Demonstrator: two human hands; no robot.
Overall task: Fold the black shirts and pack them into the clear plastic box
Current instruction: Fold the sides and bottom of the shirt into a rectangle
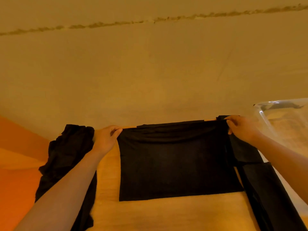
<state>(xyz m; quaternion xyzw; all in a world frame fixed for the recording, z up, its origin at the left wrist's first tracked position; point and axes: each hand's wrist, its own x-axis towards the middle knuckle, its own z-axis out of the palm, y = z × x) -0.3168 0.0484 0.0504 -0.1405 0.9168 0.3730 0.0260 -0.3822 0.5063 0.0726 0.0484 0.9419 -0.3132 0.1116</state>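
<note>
We are looking at a black shirt [178,162] that is lying spread as a rough rectangle in the middle of an orange-lit table [166,214], its near edge running flat across the wood and its far edge being held up along the table's back edge, where the cloth is sagging in soft folds between our hands. Our left hand [105,139] is pinching the far left corner of the shirt between thumb and curled fingers, and our right hand [241,127] is pinching the far right corner the same way, fingers bent over the cloth. To the right of the shirt, under our right forearm, more black cloth [266,189] is running in a long strip down the table toward us; we cannot tell whether it belongs to the same shirt. To the left, just beside our left hand and partly under that forearm, a pile [66,155] of crumpled black shirts is hanging over the table's left edge. The clear box [273,110] is standing at the far right, near our right hand, with only its rim and one corner showing; what is in it we cannot tell. Beyond the table a plain wall [150,64] is filling the upper frame, with a rough seam [150,20] crossing it.
</note>
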